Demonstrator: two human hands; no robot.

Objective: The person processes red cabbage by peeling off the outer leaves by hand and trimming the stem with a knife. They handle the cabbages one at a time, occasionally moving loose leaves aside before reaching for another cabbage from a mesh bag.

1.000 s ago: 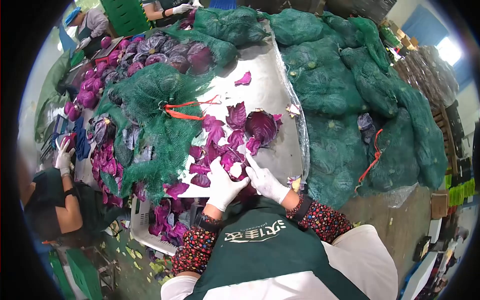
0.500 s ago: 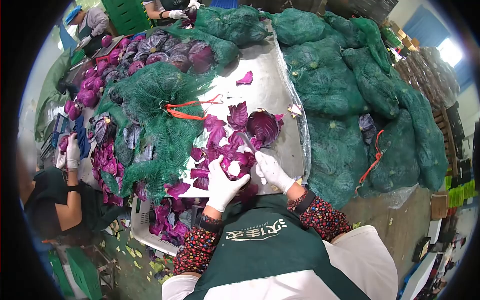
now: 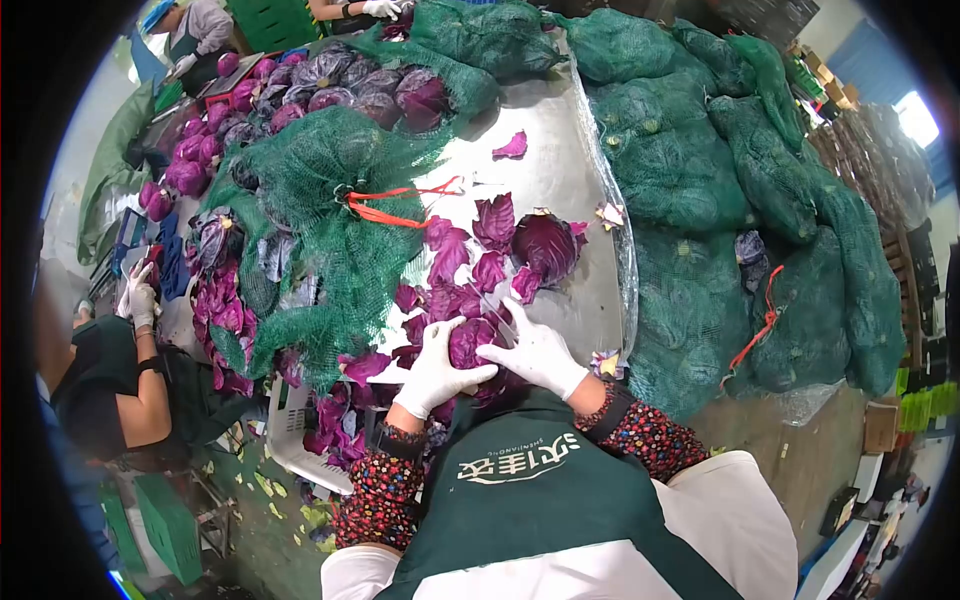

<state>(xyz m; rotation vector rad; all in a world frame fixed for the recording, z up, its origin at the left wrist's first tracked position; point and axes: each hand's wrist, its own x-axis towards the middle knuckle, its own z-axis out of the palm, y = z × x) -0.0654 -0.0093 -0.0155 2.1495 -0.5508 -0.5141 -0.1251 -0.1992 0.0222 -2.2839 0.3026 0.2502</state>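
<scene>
Soft daylight fills the room; the shiny steel table [image 3: 560,170] glares, and fisheye bending darkens every blurred edge.

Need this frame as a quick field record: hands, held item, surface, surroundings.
left hand: gloved, grips red cabbage
right hand: gloved, on the same cabbage; knife not clearly visible
surface: metal table, loose purple leaves and a second cabbage head
left of leaves: green net sack, red tie
right: piled green net sacks
far left: another person, gloved hands

hands [image 3: 437,365] hide cabbage [image 3: 472,342] underside.
</scene>
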